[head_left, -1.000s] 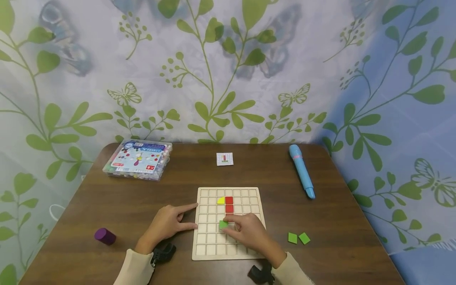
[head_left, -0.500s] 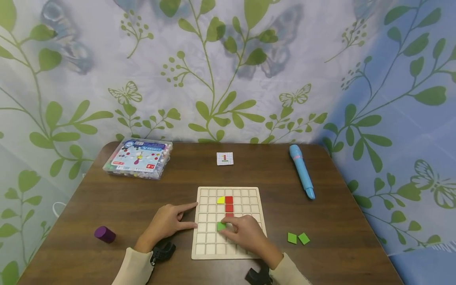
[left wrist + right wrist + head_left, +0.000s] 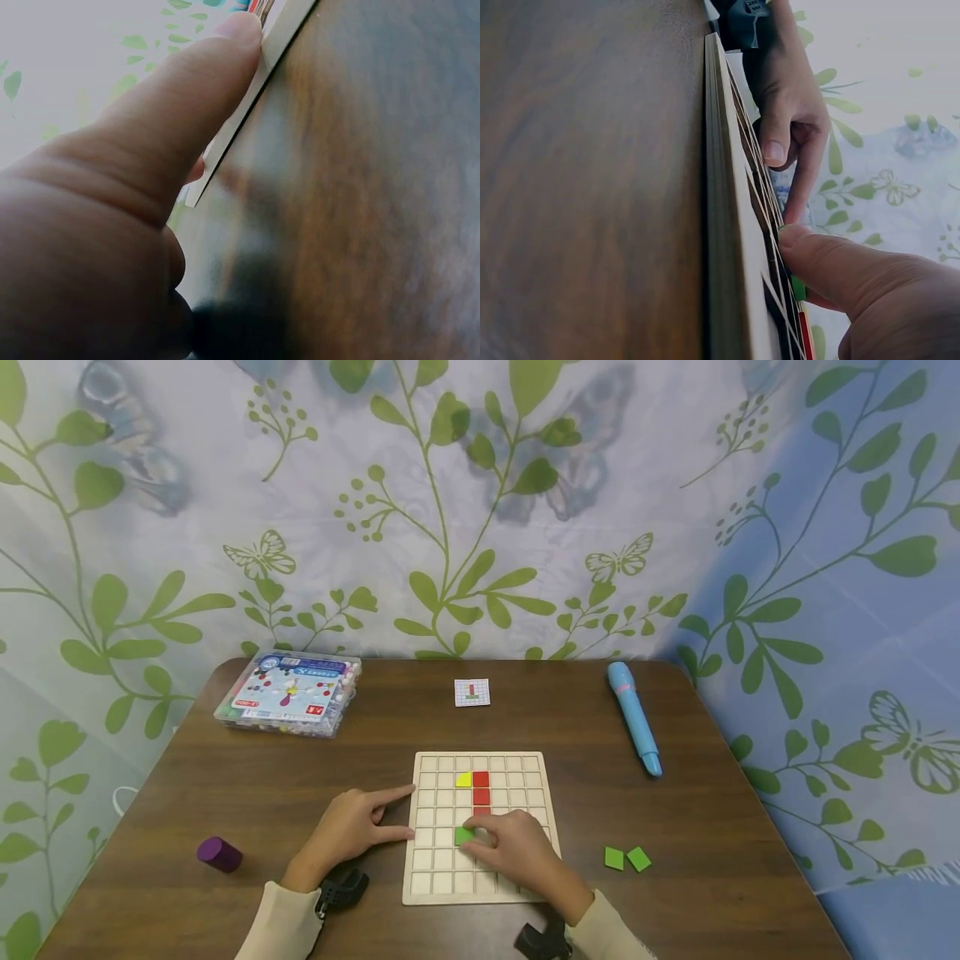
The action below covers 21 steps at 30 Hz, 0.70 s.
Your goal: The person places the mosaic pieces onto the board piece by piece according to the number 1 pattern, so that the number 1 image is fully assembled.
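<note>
A pale wooden grid board (image 3: 444, 883) lies on the table in the head view. My left hand (image 3: 352, 827) has its index finger and thumb stretched out against the board's left edge. My right hand (image 3: 521, 847) pinches a square green tile (image 3: 461, 837) between thumb and index finger, over a cell left of the board's middle. Farther up the board are a yellow tile (image 3: 464, 780) with one slanted corner and a column of red tiles (image 3: 481, 796); the lowest red one is partly covered by my right hand. In the right wrist view the thumb (image 3: 825, 262) is low over the grid.
Two loose green tiles (image 3: 626, 858) lie right of the board. A small patterned card (image 3: 472, 692) is behind it. A blue microphone-shaped toy (image 3: 634, 718) lies at the right, a clear box of parts (image 3: 288, 693) at the back left, a purple cylinder (image 3: 220, 854) at the left.
My right hand has shifted the green tile slightly left over the grid, most of it in the first half second. My left hand stays at the board's edge.
</note>
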Each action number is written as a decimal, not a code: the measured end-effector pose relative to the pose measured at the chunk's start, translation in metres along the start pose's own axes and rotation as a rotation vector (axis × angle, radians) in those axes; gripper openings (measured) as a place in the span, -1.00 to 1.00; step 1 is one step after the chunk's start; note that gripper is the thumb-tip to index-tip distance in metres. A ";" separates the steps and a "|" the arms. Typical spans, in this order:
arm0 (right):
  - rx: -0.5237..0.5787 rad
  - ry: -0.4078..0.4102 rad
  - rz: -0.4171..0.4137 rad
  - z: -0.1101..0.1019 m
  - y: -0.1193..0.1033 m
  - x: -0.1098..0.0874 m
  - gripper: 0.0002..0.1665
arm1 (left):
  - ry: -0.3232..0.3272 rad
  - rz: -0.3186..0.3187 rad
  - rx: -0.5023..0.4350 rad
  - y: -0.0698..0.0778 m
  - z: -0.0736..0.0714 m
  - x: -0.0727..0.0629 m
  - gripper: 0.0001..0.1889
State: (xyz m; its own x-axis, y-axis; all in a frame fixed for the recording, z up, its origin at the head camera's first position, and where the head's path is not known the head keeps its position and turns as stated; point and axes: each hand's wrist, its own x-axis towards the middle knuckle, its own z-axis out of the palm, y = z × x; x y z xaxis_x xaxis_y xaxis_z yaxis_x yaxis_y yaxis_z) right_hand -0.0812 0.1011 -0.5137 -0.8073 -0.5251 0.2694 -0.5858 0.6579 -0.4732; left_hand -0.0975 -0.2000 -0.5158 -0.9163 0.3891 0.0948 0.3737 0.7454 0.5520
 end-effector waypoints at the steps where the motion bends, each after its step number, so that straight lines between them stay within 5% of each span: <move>1: 0.002 -0.004 0.006 0.000 0.000 0.000 -0.75 | 0.000 0.000 0.002 0.000 0.000 0.000 -0.27; 21: 0.007 -0.038 0.076 -0.003 -0.003 0.000 -0.69 | -0.012 -0.011 0.005 0.003 -0.002 0.001 -0.27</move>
State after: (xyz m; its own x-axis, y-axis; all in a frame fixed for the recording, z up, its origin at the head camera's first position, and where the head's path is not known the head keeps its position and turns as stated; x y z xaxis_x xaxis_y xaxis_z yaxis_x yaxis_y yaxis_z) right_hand -0.0795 0.1008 -0.5096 -0.8462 -0.4938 0.2002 -0.5221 0.6932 -0.4969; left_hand -0.0973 -0.1988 -0.5119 -0.9184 0.3875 0.0792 0.3647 0.7520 0.5492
